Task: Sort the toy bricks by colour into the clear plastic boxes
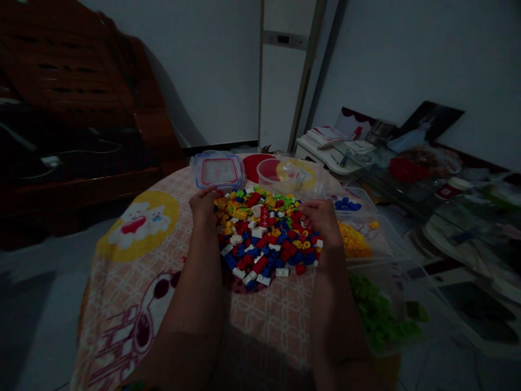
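A wide heap of toy building bricks in red, blue, white, yellow and green lies on a round table. My left hand is at the left edge of the heap, its fingers curled inward and partly hidden behind the hand. At the heap's right edge, my right hand has its fingers bent and pressed together over the bricks. Whatever either hand holds is too dark and small to make out. Beside my right wrist, a clear plastic box holds yellow bricks. Nearer to me are green bricks in another box.
Blue bricks lie in a clear box at the far right. Behind the heap stand a blue-rimmed lidded container and a clear round tub. A patterned cloth covers the table. A cluttered glass table is to the right, a wooden bench left.
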`<state>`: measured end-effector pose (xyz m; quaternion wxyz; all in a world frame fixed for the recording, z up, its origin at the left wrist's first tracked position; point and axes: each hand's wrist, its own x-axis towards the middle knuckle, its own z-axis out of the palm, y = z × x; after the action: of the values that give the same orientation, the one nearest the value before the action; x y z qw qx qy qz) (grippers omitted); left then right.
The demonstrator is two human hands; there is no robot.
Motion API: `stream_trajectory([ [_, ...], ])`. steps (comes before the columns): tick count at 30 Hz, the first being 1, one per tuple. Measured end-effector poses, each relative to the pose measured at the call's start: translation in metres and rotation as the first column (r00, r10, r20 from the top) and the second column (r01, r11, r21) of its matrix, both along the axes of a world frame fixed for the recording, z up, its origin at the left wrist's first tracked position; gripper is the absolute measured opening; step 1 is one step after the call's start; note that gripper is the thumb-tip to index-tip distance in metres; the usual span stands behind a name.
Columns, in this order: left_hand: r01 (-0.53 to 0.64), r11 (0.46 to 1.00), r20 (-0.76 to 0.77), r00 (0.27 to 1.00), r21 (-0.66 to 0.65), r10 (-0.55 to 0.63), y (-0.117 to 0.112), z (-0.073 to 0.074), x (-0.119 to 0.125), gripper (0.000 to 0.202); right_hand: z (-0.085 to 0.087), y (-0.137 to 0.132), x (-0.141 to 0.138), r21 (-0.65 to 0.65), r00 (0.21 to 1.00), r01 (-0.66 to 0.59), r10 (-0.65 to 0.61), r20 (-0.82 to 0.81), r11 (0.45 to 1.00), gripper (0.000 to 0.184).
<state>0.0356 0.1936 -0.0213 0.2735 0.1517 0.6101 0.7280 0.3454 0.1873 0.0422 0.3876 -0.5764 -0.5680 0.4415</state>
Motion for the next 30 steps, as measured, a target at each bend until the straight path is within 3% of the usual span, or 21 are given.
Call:
stream_trajectory([
  [3, -0.001, 1.0, 0.014, 1.0, 0.007, 0.0, -0.001, 0.002, 0.001, 0.035, -0.001, -0.005, -0.013, 0.007, 0.924, -0.184, 0.17, 0.342, 0.983, 0.012],
  [7, 0.005, 1.0, 0.033, 0.999, 0.019, -0.005, -0.003, 0.004, 0.004, 0.034, -0.003, -0.008, -0.026, 0.024, 0.734, -0.296, 0.211, 0.645, 0.955, 0.017],
  [14, -0.007, 0.999, 0.046, 0.999, 0.047, 0.005, -0.004, 0.009, 0.006, 0.03, -0.002, -0.009, -0.037, -0.063, 0.493, -0.305, 0.214, 0.843, 0.95, 0.016],
  [17, -0.023, 0.999, 0.026, 0.999, 0.037, 0.022, -0.002, 0.007, 0.004, 0.029, -0.003, -0.011, -0.043, -0.077, 0.43, -0.287, 0.2, 0.88, 0.955, 0.02],
  [20, -0.026, 0.999, 0.019, 1.0, 0.042, 0.025, -0.001, 0.005, 0.002, 0.028, -0.005, -0.011, -0.044, -0.057, 0.447, -0.285, 0.186, 0.875, 0.957, 0.022],
  [23, -0.01, 0.999, 0.017, 1.0, 0.038, 0.009, 0.0, 0.003, 0.001, 0.028, -0.009, -0.008, -0.041, -0.034, 0.526, -0.3, 0.195, 0.828, 0.953, 0.016],
  [26, -0.002, 0.999, 0.017, 1.0, 0.034, 0.002, 0.0, 0.003, 0.001, 0.029, -0.014, -0.001, -0.035, 0.073, 0.687, -0.257, 0.129, 0.715, 0.964, 0.009],
  [30, -0.001, 0.999, 0.027, 1.0, 0.052, 0.0, -0.001, 0.006, 0.003, 0.029, -0.019, 0.008, -0.024, 0.134, 0.938, 0.038, -0.081, 0.336, 0.99, 0.008],
])
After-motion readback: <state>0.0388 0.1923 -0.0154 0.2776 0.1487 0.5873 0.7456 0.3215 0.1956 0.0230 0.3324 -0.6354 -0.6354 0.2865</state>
